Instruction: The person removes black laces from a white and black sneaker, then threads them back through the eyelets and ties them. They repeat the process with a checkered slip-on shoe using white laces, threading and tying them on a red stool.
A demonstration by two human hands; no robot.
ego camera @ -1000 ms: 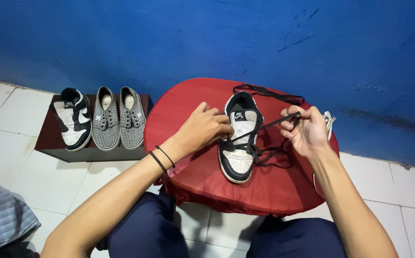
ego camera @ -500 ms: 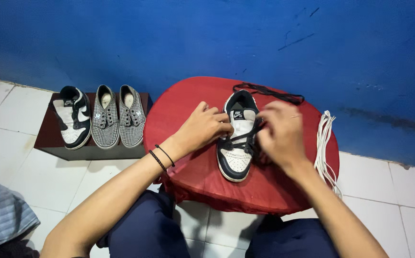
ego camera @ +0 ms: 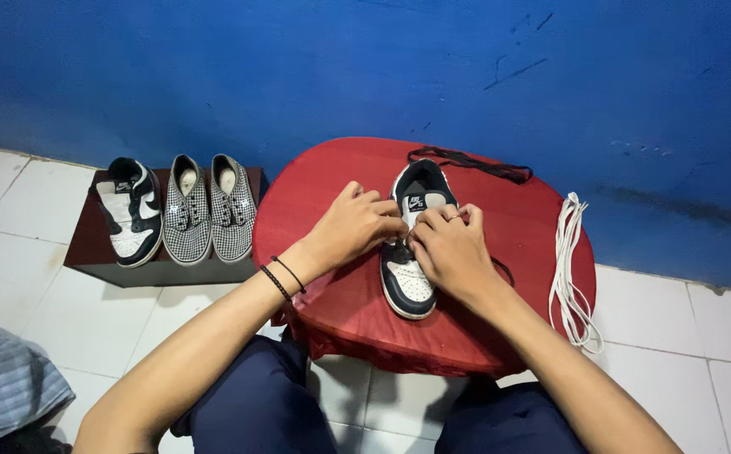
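A person seated over a round red table (ego camera: pixel 332 303) is working on a black-and-white sneaker (ego camera: pixel 411 252) that is lying with its toe pointing toward them. The left hand (ego camera: pixel 355 227) is resting on the shoe's left side, its fingers (ego camera: pixel 386 225) curled narrow against the tongue area. The right hand (ego camera: pixel 449 248) is covering the middle of the shoe, its fingers (ego camera: pixel 453 220) bunched close together over the eyelets and seemingly pinching a black lace (ego camera: pixel 500 271); the grip itself is hidden, so I cannot tell for certain. A loop of that lace is trailing out just beyond the right wrist. Past the fingertips, beyond the heel of the shoe, a loose black lace (ego camera: pixel 470 161) is lying on the table. Well to the right of the right hand, a bundle of white laces (ego camera: pixel 569 269) is hanging over the table's edge. Far to the left of the left hand, three more shoes are sitting on a low dark stand (ego camera: pixel 88 252).

Judging by the hands, the lacing step is under way. The next move likely calls for steadying the shoe while feeding the lace end through an eyelet.
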